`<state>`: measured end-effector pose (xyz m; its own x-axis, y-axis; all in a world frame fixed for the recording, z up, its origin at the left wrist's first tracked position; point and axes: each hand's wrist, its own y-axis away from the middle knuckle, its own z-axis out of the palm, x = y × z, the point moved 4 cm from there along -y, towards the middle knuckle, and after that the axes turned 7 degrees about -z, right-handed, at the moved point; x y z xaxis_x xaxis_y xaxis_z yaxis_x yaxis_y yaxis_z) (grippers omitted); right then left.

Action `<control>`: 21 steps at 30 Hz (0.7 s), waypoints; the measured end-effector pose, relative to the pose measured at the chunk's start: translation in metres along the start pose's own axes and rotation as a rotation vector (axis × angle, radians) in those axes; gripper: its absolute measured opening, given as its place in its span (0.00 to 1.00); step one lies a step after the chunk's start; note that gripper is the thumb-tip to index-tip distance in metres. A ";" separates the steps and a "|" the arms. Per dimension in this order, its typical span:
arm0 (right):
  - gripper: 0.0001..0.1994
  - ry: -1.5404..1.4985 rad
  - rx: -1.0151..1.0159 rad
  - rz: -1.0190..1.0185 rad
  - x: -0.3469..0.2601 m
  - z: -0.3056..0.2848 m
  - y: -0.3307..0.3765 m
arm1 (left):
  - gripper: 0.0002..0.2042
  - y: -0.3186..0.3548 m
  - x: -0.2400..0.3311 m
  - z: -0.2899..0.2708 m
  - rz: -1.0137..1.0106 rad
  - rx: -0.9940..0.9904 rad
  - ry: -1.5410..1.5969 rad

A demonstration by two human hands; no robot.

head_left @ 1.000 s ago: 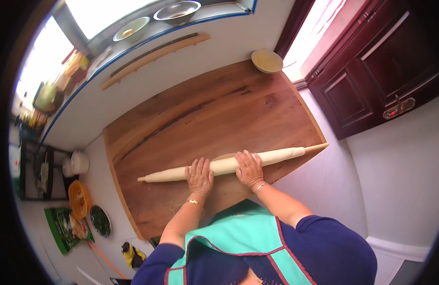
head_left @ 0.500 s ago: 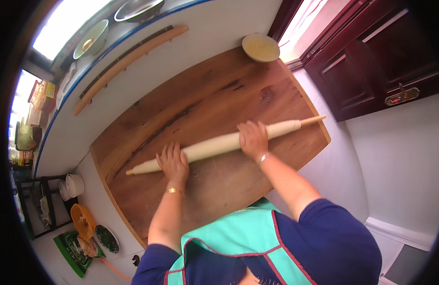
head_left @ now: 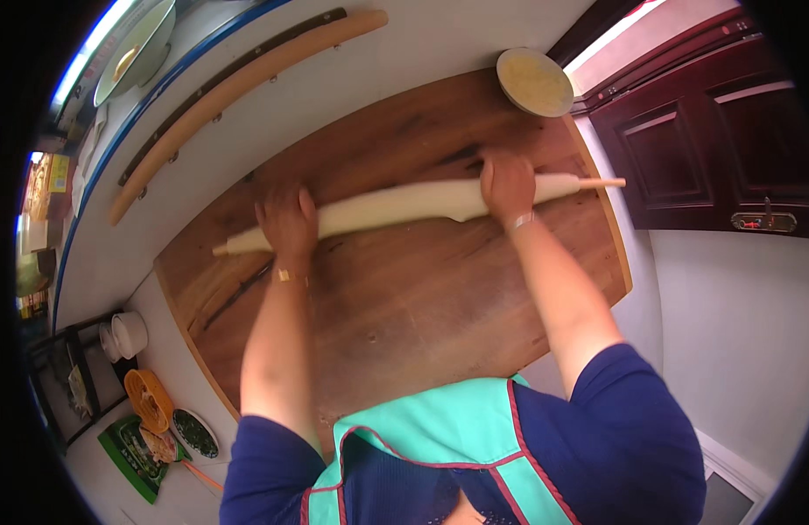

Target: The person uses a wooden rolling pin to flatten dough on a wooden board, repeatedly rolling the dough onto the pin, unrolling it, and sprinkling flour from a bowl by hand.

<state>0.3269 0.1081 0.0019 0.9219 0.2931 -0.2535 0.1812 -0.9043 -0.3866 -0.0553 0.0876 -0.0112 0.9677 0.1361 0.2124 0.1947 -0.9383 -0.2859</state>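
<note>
A long sheet of pale dough is wrapped around a thin wooden rolling pin, whose bare ends stick out on both sides. It lies slantwise across the far half of a brown wooden board, its right end farther away. My left hand rests palm down over the left part of the roll, thumb apart from the fingers. Toward the right end, my right hand lies over the dough with fingers stretched forward. A small flap of dough hangs from the roll's near side beside my right hand.
A bowl of yellowish flour or meal stands at the board's far right corner. Two long wooden rods hang on the wall beyond. At left are an orange basket, a plate of chopped greens and a green bag. A dark red door stands right.
Both hands and the dough-wrapped pin have moved away from me across the board. A loose flap of dough now shows on the roll's near side. The view has shifted slightly.
</note>
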 end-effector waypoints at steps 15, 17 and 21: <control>0.13 0.114 -0.058 -0.061 -0.030 0.035 -0.060 | 0.13 -0.041 0.023 0.016 0.207 0.034 -0.033; 0.14 0.140 -0.088 -0.015 -0.029 0.024 -0.034 | 0.13 -0.017 0.024 0.017 0.198 -0.043 -0.029; 0.17 0.144 -0.258 0.039 -0.048 -0.019 0.080 | 0.14 0.093 0.032 -0.024 0.155 -0.084 0.052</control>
<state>0.3040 0.0157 -0.0005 0.9656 0.2265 -0.1277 0.2092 -0.9684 -0.1359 -0.0103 -0.0030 -0.0082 0.9750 -0.0265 0.2206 0.0280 -0.9704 -0.2400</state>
